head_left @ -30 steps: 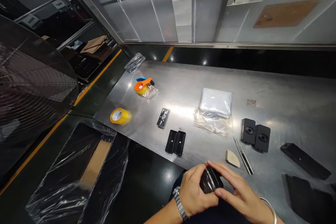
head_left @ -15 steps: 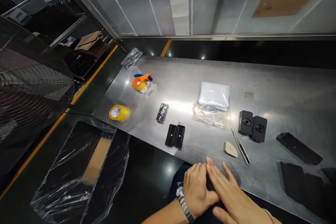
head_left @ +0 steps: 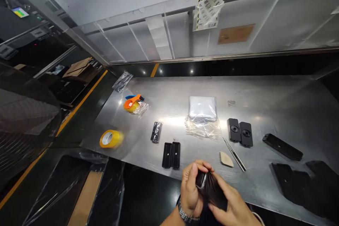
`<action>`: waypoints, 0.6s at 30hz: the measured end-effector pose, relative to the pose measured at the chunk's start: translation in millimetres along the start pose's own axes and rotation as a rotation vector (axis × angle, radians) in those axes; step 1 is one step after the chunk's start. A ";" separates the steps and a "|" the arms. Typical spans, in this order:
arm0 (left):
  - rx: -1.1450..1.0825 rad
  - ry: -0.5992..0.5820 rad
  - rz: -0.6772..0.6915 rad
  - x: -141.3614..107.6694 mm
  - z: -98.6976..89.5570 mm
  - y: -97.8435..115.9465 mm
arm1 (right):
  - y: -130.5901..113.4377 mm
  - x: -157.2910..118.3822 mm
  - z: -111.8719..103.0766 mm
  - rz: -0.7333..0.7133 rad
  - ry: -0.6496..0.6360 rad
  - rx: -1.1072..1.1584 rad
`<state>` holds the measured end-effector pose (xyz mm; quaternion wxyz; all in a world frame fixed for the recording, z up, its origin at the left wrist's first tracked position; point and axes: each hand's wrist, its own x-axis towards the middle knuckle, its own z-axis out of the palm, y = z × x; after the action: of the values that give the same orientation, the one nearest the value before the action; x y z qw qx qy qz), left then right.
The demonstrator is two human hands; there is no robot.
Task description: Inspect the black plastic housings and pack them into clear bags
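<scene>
My left hand (head_left: 191, 187), with a metal watch at the wrist, grips a dark object in clear film (head_left: 213, 190) at the table's front edge. My right hand (head_left: 231, 201) holds the same object from the right, fingers on its upper side and thumb below. Beyond the hands lie a beige wedge-shaped piece (head_left: 226, 159) and a slim cutter (head_left: 235, 155). Two open black trays (head_left: 171, 155) lie to the left, with a small film-wrapped black piece (head_left: 156, 132) behind them.
Clear plastic bags (head_left: 202, 108) lie mid-table. Two black blocks (head_left: 240, 132) and several black parts (head_left: 283, 146) are on the right. A yellow tape roll (head_left: 110, 138) and an orange tape dispenser (head_left: 133, 103) are on the left. A film-lined box (head_left: 86, 197) stands lower left.
My hands have turned and parted somewhat, so the dark wrapped object now shows between them. The camera view has tilted upward, showing more of the panel behind the table.
</scene>
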<state>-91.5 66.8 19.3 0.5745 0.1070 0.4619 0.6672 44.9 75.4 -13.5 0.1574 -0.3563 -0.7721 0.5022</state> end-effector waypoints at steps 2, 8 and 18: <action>0.119 -0.024 -0.042 3.6 -3.1 -0.6 | 1.9 -6.0 -10.8 0.060 0.038 -0.117; 1.036 -0.421 0.245 9.9 -10.4 -5.8 | 9.7 -38.1 -22.3 0.062 0.246 -0.390; 1.105 -0.366 0.152 17.6 18.5 -13.2 | -14.4 -63.3 -27.1 0.228 0.345 -0.369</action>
<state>-75.7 90.0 12.9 0.4545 0.5371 0.6254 0.3375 99.6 45.1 18.6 0.1614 -0.5440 -0.7671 0.2993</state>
